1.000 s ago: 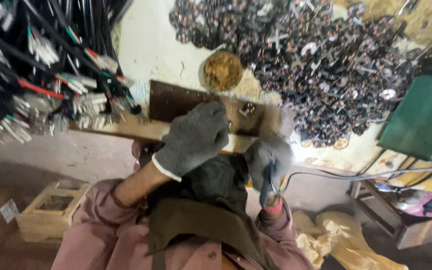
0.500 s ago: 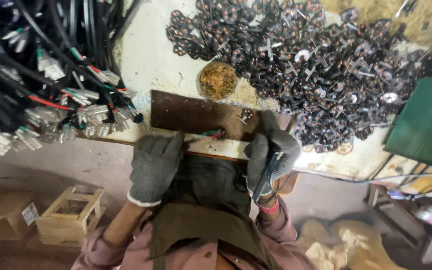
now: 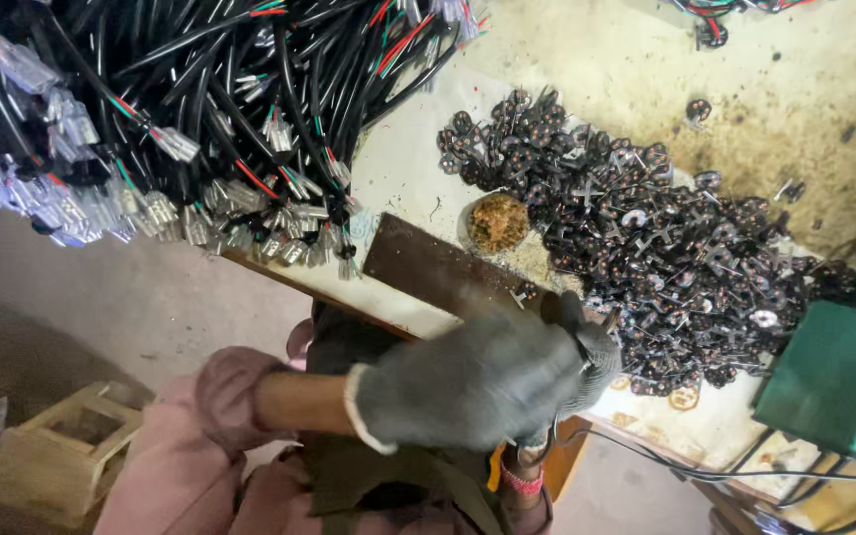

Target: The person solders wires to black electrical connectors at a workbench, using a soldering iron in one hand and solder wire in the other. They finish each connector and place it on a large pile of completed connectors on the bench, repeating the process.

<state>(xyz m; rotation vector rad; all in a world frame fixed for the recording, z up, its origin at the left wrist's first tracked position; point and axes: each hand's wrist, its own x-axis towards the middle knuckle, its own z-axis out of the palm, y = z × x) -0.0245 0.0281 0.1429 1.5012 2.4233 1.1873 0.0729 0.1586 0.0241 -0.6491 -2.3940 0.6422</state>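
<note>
The left hand (image 3: 468,381), in a grey glove, reaches across the body with fingers curled loosely, covering most of the right hand (image 3: 587,362); from this angle I cannot tell whether the left grips anything. The right hand, also gloved, seems to close on a thin tool (image 3: 559,421) whose black cord (image 3: 705,468) trails off toward the green box (image 3: 834,381), though the left glove hides most of that grasp. Both hands sit at the near end of the brown plate (image 3: 438,272), which lies at the bench (image 3: 398,178) edge, close to the body so work stays within easy reach. The small round dish (image 3: 496,222) stands just beyond the plate, handy to the tool tip, and the heap of small dark parts (image 3: 646,248) spreads to its right. Cable bundles (image 3: 151,119) with clear connectors hang over the left edge.

Half a second ago the hands were apart, side by side at the bench edge; now the left crosses over the right, and the view has swung leftward.
</note>
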